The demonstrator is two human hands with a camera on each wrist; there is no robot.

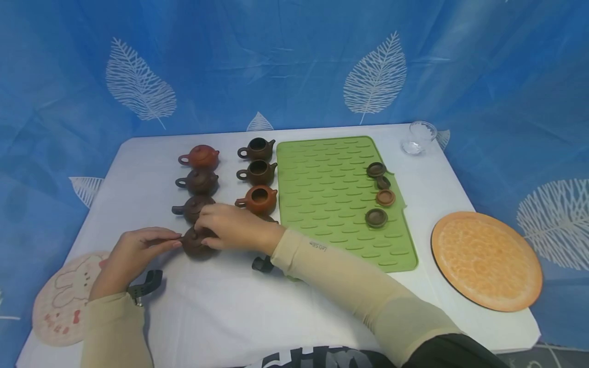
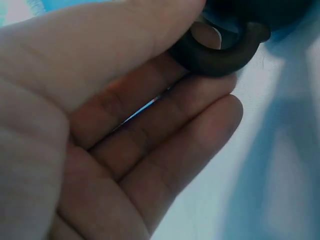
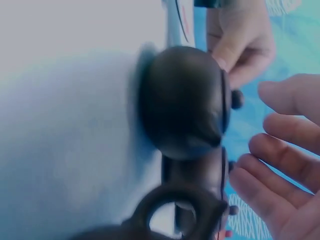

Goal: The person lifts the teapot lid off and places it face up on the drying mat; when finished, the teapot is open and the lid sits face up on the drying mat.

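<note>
My left hand (image 1: 133, 255) pinches the looped handle (image 2: 220, 61) of the nearest dark brown teapot (image 1: 195, 249) between thumb and fingers. This teapot stands on the white table with its lid on; in the right wrist view its round lid knob (image 3: 237, 99) shows. Over the lid hovers my right hand (image 1: 236, 226), its fingers spread loosely and apart from the knob. Behind it, in the same column, stand another dark teapot (image 1: 195, 207), a brown one (image 1: 201, 181) and a reddish one (image 1: 202, 156), all lidded.
A second column holds lidless teapots, including a reddish one (image 1: 260, 200) and dark ones (image 1: 259, 173); my right forearm partly covers its near end. Several small lids (image 1: 376, 218) lie on a green mat (image 1: 331, 204). Right of it are a glass cup (image 1: 422, 132) and a round board (image 1: 488, 260).
</note>
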